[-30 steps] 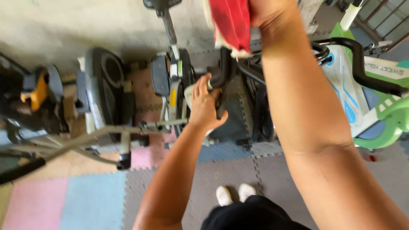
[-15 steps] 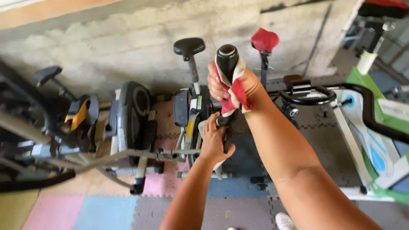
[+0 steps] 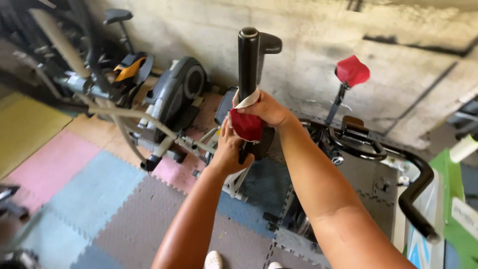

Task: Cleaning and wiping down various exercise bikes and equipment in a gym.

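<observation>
A black upright handlebar of an exercise machine rises in the middle of the view. My right hand wraps a red and white cloth around the bar, a little below its top. My left hand grips the same bar just below the cloth. Both forearms reach up from the bottom of the frame.
Several exercise machines stand along the concrete wall: a grey elliptical at left, a bike with a red saddle at right, a green and white machine at far right. Coloured foam floor tiles cover the ground.
The view has tilted and shifted. My right hand with the cloth has slid down the bar, so more of the black bar top shows above it. My left hand keeps its grip below.
</observation>
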